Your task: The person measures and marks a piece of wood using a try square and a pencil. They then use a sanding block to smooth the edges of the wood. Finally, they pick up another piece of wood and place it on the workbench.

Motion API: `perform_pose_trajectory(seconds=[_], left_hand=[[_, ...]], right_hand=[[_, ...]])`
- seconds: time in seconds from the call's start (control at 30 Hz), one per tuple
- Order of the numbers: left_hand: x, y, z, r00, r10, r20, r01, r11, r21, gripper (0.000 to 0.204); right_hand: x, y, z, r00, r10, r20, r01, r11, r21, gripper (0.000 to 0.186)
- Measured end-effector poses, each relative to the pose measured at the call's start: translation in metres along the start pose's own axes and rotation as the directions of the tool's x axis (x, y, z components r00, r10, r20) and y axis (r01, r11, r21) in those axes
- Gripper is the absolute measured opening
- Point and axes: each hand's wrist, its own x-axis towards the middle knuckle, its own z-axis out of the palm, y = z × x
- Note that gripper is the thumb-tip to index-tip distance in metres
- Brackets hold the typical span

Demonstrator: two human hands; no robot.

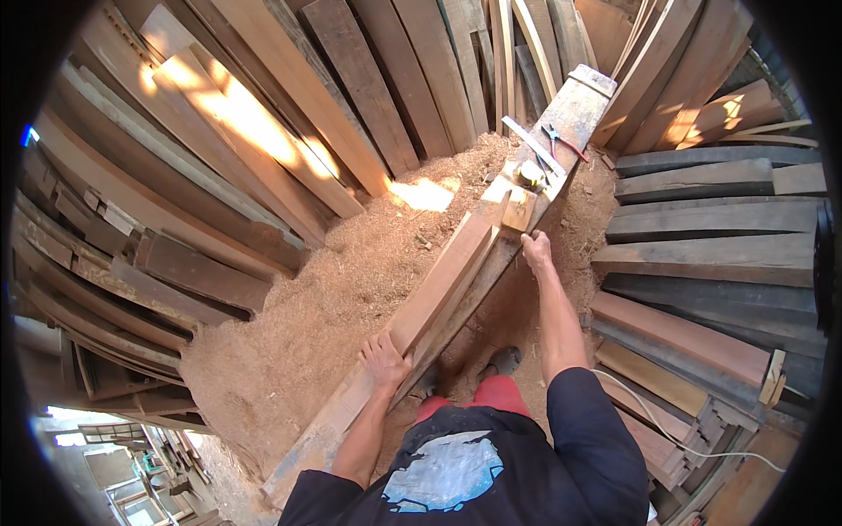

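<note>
A long reddish board (443, 280) lies lengthwise on a narrow, worn plank bench (581, 98) running from lower left to upper right. My left hand (386, 359) grips this board toward its near part, fingers curled over it. My right hand (537, 249) is closed at the bench's right edge, just below a small wooden block (519, 210); exactly what its fingertips grip is unclear. Farther along the bench sit a dark-and-yellow tool (530, 175), a pale straight strip (526, 138) and red-handled pliers (570, 145).
Stacked and leaning planks (702, 245) surround me on the left, front and right. Sawdust and shavings (281, 342) cover the floor around my feet. A white cable (667, 428) crosses the boards at the lower right. A cluttered, brighter area (140, 482) shows at lower left.
</note>
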Motion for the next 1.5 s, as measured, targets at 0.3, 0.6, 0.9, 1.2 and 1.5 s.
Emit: perform_pose_trajectory(seconds=[0.3, 0.6, 0.9, 1.2, 1.5], left_hand=[[-0.014, -0.024, 0.011, 0.999, -0.001, -0.042, -0.002, 0.997, -0.077, 0.074], [0.004, -0.045, 0.005, 0.985, 0.135, 0.104, -0.112, 0.973, -0.204, 0.07], [0.054, -0.081, 0.026, 0.895, 0.375, 0.243, -0.282, 0.896, -0.344, 0.099], [0.038, -0.062, -0.014, 0.507, 0.726, 0.465, -0.099, 0.585, -0.805, 0.063], [-0.036, 0.055, 0.012, -0.124, 0.798, 0.591, -0.208, 0.561, -0.801, 0.059]], right_hand=[[-0.212, 0.072, -0.029, 0.766, 0.366, 0.529, -0.549, 0.8, 0.242, 0.012], [-0.369, 0.185, -0.053, 0.747, 0.579, 0.327, -0.583, 0.807, -0.096, 0.014], [-0.428, 0.151, -0.044, 0.845, 0.495, 0.202, -0.526, 0.705, 0.476, 0.011], [-0.507, 0.115, -0.023, 0.89, 0.319, 0.325, -0.453, 0.55, 0.702, 0.058], [-0.559, 0.052, -0.043, 0.982, 0.121, 0.147, -0.136, -0.095, 0.986, 0.09]])
